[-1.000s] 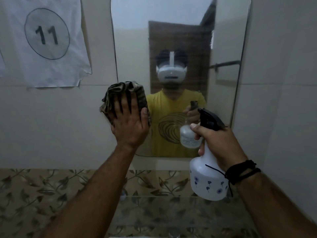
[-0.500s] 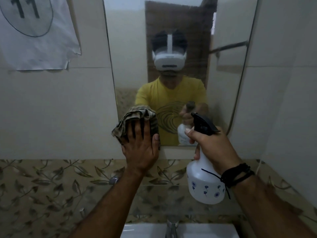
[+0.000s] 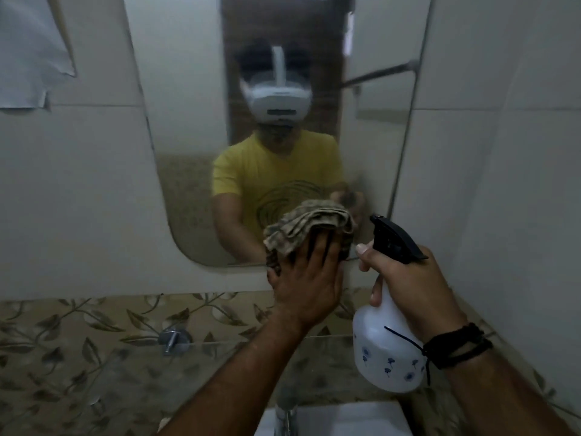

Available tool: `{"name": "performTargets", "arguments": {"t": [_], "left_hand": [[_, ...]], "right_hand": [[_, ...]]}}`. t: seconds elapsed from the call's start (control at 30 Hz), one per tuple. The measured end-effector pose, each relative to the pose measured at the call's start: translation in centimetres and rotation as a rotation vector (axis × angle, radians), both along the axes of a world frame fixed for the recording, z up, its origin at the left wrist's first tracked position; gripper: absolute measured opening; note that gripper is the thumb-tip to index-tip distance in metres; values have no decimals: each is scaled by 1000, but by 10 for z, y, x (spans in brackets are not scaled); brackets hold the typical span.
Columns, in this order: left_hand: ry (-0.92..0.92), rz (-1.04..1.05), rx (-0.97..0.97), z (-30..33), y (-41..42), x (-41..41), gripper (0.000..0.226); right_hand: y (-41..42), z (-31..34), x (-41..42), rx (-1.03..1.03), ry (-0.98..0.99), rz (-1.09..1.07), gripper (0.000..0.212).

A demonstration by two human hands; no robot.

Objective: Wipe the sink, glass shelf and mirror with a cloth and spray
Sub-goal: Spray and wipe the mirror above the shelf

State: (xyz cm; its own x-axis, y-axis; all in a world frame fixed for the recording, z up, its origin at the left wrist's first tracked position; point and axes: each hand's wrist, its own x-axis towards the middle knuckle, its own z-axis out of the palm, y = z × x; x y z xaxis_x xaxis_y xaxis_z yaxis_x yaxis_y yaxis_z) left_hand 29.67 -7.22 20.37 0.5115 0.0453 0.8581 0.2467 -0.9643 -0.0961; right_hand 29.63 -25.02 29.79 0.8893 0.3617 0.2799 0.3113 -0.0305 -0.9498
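My left hand (image 3: 309, 283) presses a crumpled olive patterned cloth (image 3: 306, 226) flat against the bottom edge of the wall mirror (image 3: 188, 127). To its right, my right hand (image 3: 408, 284) grips a white spray bottle (image 3: 382, 357) with blue flowers and a black trigger head, held upright in front of the wall. A glass shelf (image 3: 151, 366) runs below the mirror on a chrome bracket (image 3: 174, 339). The white sink (image 3: 339, 420) and its chrome tap (image 3: 285, 418) show at the bottom edge, partly hidden by my forearms.
A white paper sheet (image 3: 28, 48) hangs on the tiled wall at the upper left. A band of leaf-patterned tiles (image 3: 63, 335) runs behind the shelf. A tiled side wall (image 3: 503, 184) closes in on the right. The mirror reflects a person in a yellow shirt.
My left hand has slid the cloth down and to the right along the mirror to its bottom edge. The view has tilted downward, showing more of the shelf and sink.
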Motion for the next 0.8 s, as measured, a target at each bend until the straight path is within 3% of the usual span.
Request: {"name": "performTargets", "arguments": {"t": [0.1, 0.4, 0.63, 0.8], "left_hand": [[107, -67, -2, -1, -27, 23, 63], [128, -32, 62, 13, -51, 30, 78], [215, -76, 268, 60, -60, 48, 70], [161, -128, 489, 94, -40, 45, 68]], "right_hand": [[-21, -1, 8, 0, 13, -41, 24], [-49, 1, 15, 36, 35, -84, 21], [-50, 18, 5, 55, 31, -63, 28], [-60, 29, 5, 108, 6, -89, 25]]}}
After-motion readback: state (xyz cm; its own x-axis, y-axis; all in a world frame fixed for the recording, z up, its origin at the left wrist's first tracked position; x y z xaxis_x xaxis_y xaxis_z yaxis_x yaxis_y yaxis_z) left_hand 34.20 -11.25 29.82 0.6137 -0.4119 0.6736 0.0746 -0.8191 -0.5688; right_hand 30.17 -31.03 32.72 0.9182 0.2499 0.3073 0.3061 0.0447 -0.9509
